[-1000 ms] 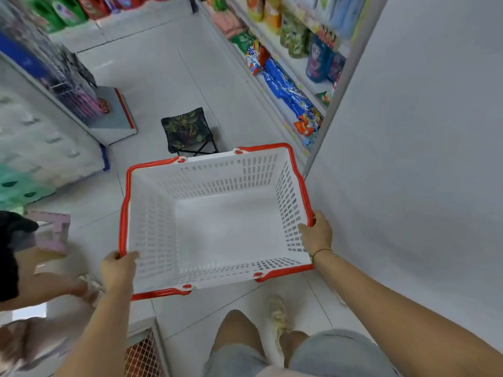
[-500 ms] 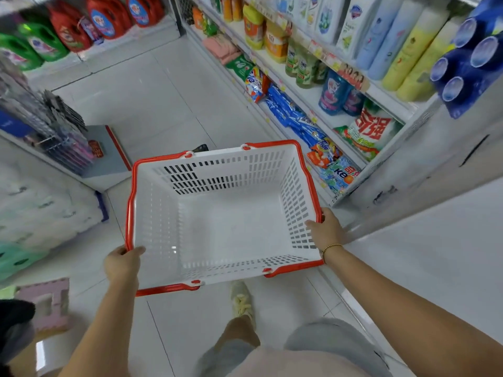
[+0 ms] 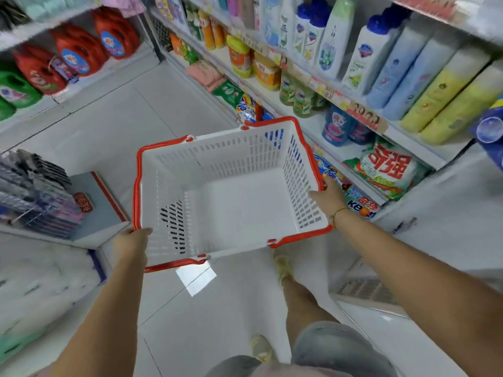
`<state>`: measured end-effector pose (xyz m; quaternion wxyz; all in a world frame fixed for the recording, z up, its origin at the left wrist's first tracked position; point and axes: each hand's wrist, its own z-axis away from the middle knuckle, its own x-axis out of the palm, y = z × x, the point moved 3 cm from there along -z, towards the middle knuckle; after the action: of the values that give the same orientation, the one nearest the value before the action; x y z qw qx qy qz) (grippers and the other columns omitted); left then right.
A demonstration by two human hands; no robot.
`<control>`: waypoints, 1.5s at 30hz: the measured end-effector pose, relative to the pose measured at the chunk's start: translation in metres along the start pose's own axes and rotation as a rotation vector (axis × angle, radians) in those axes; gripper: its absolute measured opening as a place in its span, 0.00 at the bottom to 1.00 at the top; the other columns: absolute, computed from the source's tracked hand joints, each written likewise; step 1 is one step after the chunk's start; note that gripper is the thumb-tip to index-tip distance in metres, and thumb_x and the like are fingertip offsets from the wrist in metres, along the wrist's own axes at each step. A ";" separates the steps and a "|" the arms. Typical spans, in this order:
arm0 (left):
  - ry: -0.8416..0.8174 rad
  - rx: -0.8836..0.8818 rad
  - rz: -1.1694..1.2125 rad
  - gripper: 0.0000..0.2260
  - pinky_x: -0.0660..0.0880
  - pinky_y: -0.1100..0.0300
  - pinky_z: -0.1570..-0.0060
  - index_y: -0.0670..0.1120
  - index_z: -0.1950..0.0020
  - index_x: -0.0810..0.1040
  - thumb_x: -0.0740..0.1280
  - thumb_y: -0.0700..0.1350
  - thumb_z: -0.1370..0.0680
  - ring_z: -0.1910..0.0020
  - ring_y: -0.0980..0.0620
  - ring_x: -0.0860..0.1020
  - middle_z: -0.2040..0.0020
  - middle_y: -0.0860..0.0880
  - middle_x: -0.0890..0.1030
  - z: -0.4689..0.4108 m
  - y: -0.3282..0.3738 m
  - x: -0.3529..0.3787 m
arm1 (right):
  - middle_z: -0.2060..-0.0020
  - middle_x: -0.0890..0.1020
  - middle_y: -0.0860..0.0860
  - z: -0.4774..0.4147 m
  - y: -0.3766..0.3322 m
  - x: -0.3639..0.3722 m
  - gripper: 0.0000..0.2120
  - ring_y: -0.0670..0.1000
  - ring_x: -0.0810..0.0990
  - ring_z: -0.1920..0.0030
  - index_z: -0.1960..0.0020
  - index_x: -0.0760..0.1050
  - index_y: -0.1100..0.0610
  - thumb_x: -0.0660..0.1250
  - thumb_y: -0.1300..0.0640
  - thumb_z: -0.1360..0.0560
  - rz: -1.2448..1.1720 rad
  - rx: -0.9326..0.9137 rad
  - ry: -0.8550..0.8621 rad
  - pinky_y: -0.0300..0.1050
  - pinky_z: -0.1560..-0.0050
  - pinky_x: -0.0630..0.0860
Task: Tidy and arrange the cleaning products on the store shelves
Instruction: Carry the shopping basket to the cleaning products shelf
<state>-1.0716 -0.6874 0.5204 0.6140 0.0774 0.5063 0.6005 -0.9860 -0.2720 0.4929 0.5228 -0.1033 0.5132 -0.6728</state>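
both hands [image 3: 130, 242] [image 3: 328, 198] grip a slotted white plastic basket [image 3: 245, 208], red-rimmed.

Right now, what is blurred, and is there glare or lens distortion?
Head view: lower-left packs and top-right bottles smear with motion blur; the basket is sharper; glare patch on the floor beneath it; shelf edges bow from the wide-angle lens.
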 end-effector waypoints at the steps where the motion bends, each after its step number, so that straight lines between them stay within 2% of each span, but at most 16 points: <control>1: 0.003 -0.001 0.008 0.15 0.69 0.54 0.51 0.36 0.40 0.76 0.70 0.38 0.25 0.57 0.47 0.73 0.61 0.46 0.75 -0.010 0.013 0.013 | 0.47 0.80 0.58 -0.019 -0.009 0.000 0.13 0.58 0.80 0.49 0.41 0.73 0.61 0.66 0.65 0.26 -0.006 -0.002 0.000 0.52 0.49 0.79; 4: 0.018 0.013 0.040 0.17 0.69 0.56 0.49 0.35 0.38 0.75 0.70 0.37 0.26 0.52 0.46 0.72 0.55 0.43 0.76 -0.033 0.056 0.050 | 0.49 0.80 0.56 -0.066 -0.034 -0.001 0.13 0.57 0.80 0.51 0.42 0.73 0.62 0.67 0.65 0.26 -0.042 -0.017 -0.010 0.48 0.51 0.78; 8: 0.081 0.072 0.015 0.16 0.72 0.52 0.39 0.35 0.39 0.77 0.70 0.36 0.26 0.43 0.41 0.76 0.43 0.38 0.79 -0.052 0.115 0.081 | 0.52 0.79 0.53 -0.111 -0.063 -0.005 0.11 0.56 0.79 0.50 0.45 0.72 0.58 0.66 0.66 0.26 -0.072 -0.011 -0.052 0.51 0.47 0.77; 9: 0.081 0.080 0.010 0.16 0.71 0.52 0.39 0.35 0.39 0.77 0.70 0.36 0.26 0.44 0.42 0.76 0.43 0.38 0.79 -0.057 0.129 0.087 | 0.52 0.78 0.53 -0.121 -0.070 -0.006 0.11 0.55 0.79 0.50 0.44 0.72 0.58 0.65 0.66 0.26 -0.079 -0.004 -0.066 0.50 0.48 0.77; 13: 0.047 0.092 -0.018 0.15 0.70 0.58 0.54 0.34 0.40 0.77 0.70 0.36 0.25 0.56 0.47 0.71 0.55 0.42 0.75 -0.074 0.176 0.111 | 0.53 0.77 0.52 -0.155 -0.093 -0.008 0.10 0.53 0.78 0.53 0.46 0.69 0.56 0.65 0.66 0.25 -0.080 0.046 -0.130 0.43 0.56 0.73; 15: 0.049 0.091 -0.023 0.14 0.68 0.60 0.64 0.34 0.42 0.77 0.71 0.36 0.26 0.65 0.48 0.69 0.63 0.45 0.73 -0.083 0.193 0.121 | 0.52 0.77 0.52 -0.171 -0.100 -0.006 0.10 0.53 0.78 0.53 0.46 0.69 0.56 0.65 0.66 0.25 -0.082 0.072 -0.150 0.42 0.58 0.73; 17: 0.048 0.094 -0.029 0.14 0.65 0.63 0.68 0.33 0.41 0.77 0.70 0.35 0.26 0.69 0.51 0.66 0.67 0.47 0.70 -0.095 0.207 0.134 | 0.53 0.78 0.52 -0.186 -0.104 -0.004 0.10 0.53 0.78 0.54 0.46 0.69 0.56 0.65 0.66 0.25 -0.077 0.099 -0.161 0.43 0.58 0.74; 21: 0.021 0.136 -0.092 0.15 0.68 0.60 0.64 0.33 0.39 0.77 0.70 0.36 0.25 0.65 0.49 0.70 0.61 0.44 0.74 -0.123 0.234 0.165 | 0.50 0.80 0.54 -0.213 -0.110 0.005 0.13 0.55 0.80 0.51 0.42 0.71 0.56 0.66 0.65 0.25 -0.083 0.145 -0.156 0.48 0.52 0.77; 23: 0.011 0.153 -0.137 0.15 0.68 0.55 0.56 0.34 0.40 0.77 0.70 0.36 0.25 0.57 0.47 0.72 0.55 0.42 0.75 -0.146 0.247 0.182 | 0.49 0.80 0.53 -0.226 -0.112 0.013 0.14 0.54 0.80 0.52 0.42 0.71 0.56 0.65 0.66 0.25 -0.080 0.144 -0.107 0.45 0.55 0.77; 26: -0.010 0.174 -0.205 0.14 0.67 0.55 0.54 0.36 0.42 0.78 0.71 0.39 0.26 0.55 0.46 0.72 0.56 0.42 0.76 -0.188 0.268 0.206 | 0.52 0.78 0.52 -0.240 -0.116 0.029 0.11 0.52 0.77 0.53 0.45 0.70 0.56 0.64 0.67 0.24 -0.064 0.129 -0.011 0.40 0.60 0.72; 28: -0.055 0.194 -0.246 0.10 0.67 0.54 0.55 0.39 0.47 0.78 0.71 0.40 0.26 0.60 0.45 0.72 0.60 0.42 0.76 -0.215 0.289 0.222 | 0.53 0.78 0.50 -0.252 -0.117 0.044 0.11 0.50 0.77 0.54 0.45 0.70 0.55 0.64 0.66 0.24 -0.051 0.141 0.010 0.38 0.61 0.71; 30: -0.100 0.225 -0.274 0.06 0.67 0.54 0.56 0.41 0.50 0.78 0.71 0.39 0.26 0.61 0.45 0.71 0.62 0.42 0.75 -0.245 0.310 0.240 | 0.54 0.79 0.48 -0.266 -0.118 0.062 0.10 0.51 0.78 0.53 0.46 0.72 0.56 0.65 0.65 0.25 -0.031 0.174 0.015 0.41 0.58 0.74; 32: -0.138 0.249 -0.305 0.05 0.68 0.53 0.56 0.41 0.51 0.78 0.71 0.39 0.26 0.59 0.44 0.73 0.59 0.41 0.77 -0.272 0.329 0.256 | 0.51 0.81 0.51 -0.278 -0.115 0.086 0.15 0.54 0.80 0.50 0.42 0.74 0.56 0.65 0.66 0.27 -0.009 0.213 0.014 0.47 0.50 0.77; 35: -0.162 0.264 -0.301 0.05 0.68 0.56 0.62 0.40 0.53 0.79 0.71 0.38 0.28 0.62 0.45 0.71 0.63 0.42 0.75 -0.310 0.363 0.277 | 0.44 0.79 0.57 -0.289 -0.125 0.119 0.22 0.59 0.77 0.43 0.36 0.70 0.61 0.66 0.69 0.29 -0.020 0.314 0.062 0.49 0.44 0.75; 40: -0.228 0.358 -0.318 0.04 0.66 0.59 0.68 0.40 0.56 0.78 0.70 0.35 0.30 0.67 0.47 0.70 0.67 0.44 0.73 -0.341 0.416 0.298 | 0.41 0.77 0.59 -0.297 -0.145 0.159 0.22 0.60 0.76 0.43 0.36 0.68 0.61 0.67 0.68 0.29 -0.049 0.443 0.100 0.51 0.43 0.73; 45: -0.295 0.377 -0.339 0.03 0.66 0.61 0.69 0.38 0.57 0.77 0.69 0.34 0.29 0.68 0.49 0.68 0.68 0.46 0.72 -0.351 0.423 0.308 | 0.41 0.77 0.58 -0.290 -0.143 0.170 0.22 0.58 0.76 0.43 0.36 0.67 0.59 0.66 0.66 0.28 -0.089 0.473 0.178 0.52 0.43 0.73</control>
<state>-1.6734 -0.5035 0.4876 0.7474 0.1909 0.5198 0.3670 -1.3407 -0.2515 0.4090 0.4550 0.0587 0.3806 -0.8030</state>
